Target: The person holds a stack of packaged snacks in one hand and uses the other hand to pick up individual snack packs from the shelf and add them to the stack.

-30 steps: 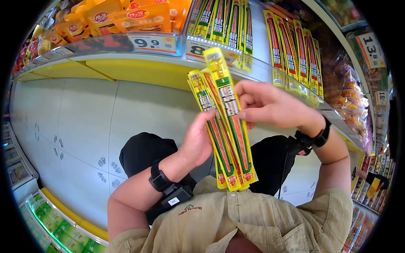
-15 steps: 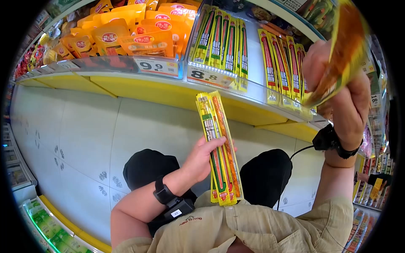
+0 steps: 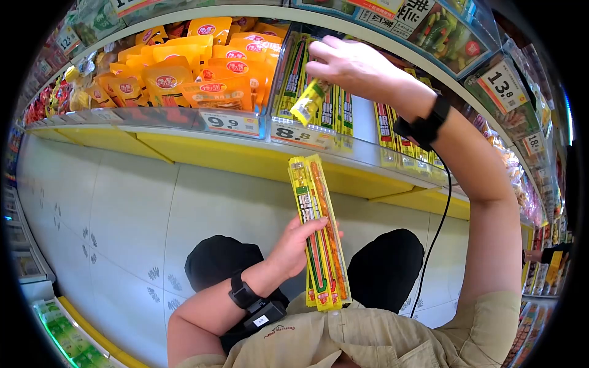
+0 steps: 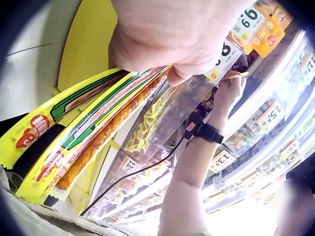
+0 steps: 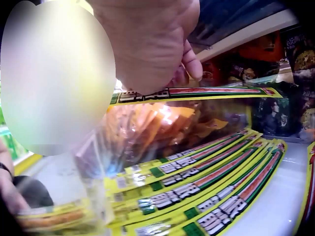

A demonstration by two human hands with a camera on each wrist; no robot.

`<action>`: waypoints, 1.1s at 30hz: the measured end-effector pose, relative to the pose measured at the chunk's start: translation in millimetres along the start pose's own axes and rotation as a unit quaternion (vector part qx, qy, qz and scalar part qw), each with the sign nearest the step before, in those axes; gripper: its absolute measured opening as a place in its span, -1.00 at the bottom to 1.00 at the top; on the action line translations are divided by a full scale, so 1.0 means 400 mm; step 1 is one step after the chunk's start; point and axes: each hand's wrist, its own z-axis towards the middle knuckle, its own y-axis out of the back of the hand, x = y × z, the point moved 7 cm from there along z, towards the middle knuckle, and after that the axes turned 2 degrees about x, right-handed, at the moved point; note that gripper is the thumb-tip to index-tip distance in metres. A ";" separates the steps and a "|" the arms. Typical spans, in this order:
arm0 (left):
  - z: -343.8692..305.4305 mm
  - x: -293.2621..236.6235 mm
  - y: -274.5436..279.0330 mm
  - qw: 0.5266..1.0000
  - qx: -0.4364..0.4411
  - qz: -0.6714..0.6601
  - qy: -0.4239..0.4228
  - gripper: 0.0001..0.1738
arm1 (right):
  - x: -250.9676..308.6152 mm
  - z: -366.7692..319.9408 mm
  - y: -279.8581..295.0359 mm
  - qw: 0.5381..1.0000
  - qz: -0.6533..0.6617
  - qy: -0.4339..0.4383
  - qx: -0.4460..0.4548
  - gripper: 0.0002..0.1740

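Note:
In the head view my left hand (image 3: 287, 250) grips several long yellow packets (image 3: 320, 270) upright before the shirt, thumb across their front. The left wrist view shows this hand (image 4: 167, 34) above the packets' lower ends (image 4: 96, 130). My right hand (image 3: 359, 66) holds one yellow packet (image 3: 308, 103) over the shelf compartment of green-striped packets (image 3: 346, 116). In the right wrist view that hand (image 5: 147, 44) has the packet (image 5: 216, 92) lying crosswise below it, above the row of similar packets (image 5: 197, 189); its fingertips are partly hidden.
Orange pouches (image 3: 218, 92) fill the compartment to the left. Red-striped packets (image 3: 385, 132) stand to the right. A clear front edge with price tags (image 3: 300, 136) runs along the shelf. A black cable (image 3: 443, 224) hangs from the right wrist.
My right hand has carried one packet away from the bundle, up past the right of the shelf, then left over the green-striped packets. My left hand keeps its grip on the others.

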 end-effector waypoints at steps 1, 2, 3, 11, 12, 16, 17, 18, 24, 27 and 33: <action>0.001 0.001 0.001 1.000 0.001 0.000 0.001 -0.74 | -0.008 0.009 -0.026 0.999 0.045 -0.012 0.012 -0.84; -0.001 0.000 0.003 1.000 0.001 0.007 0.001 -0.73 | -0.013 0.021 -0.059 0.995 0.092 -0.025 0.024 -0.83; 0.001 0.002 0.007 1.000 0.001 0.013 -0.001 -0.71 | -0.008 0.035 -0.089 0.989 0.136 -0.016 0.059 -0.81; -0.002 -0.001 0.009 1.000 0.009 0.019 -0.004 -0.71 | -0.023 -0.015 -0.128 0.897 0.224 -0.279 0.258 -0.56; 0.000 0.001 0.011 1.000 0.009 0.020 -0.002 -0.71 | -0.023 -0.020 -0.148 0.896 0.256 -0.267 0.245 -0.54; 0.004 0.003 0.009 1.000 0.008 0.018 0.002 -0.71 | -0.027 -0.024 -0.201 0.893 0.333 -0.220 0.209 -0.45; 0.005 0.003 0.008 1.000 0.010 0.019 0.001 -0.71 | -0.030 -0.021 -0.209 0.899 0.333 -0.209 0.193 -0.45; 0.005 0.003 0.008 1.000 0.012 0.020 -0.001 -0.71 | -0.030 -0.017 -0.211 0.905 0.333 -0.198 0.178 -0.44; -0.005 0.000 0.014 0.999 -0.006 0.041 -0.011 -0.70 | -0.019 0.001 -0.219 0.878 0.357 -0.209 0.241 -0.43; 0.002 0.004 0.022 0.998 -0.018 0.058 -0.011 -0.68 | -0.017 0.001 -0.254 0.893 0.322 -0.187 0.253 -0.45; -0.007 -0.013 0.010 0.997 -0.053 0.051 -0.028 -0.76 | 0.002 -0.018 -0.064 0.902 0.390 -0.186 0.012 -0.62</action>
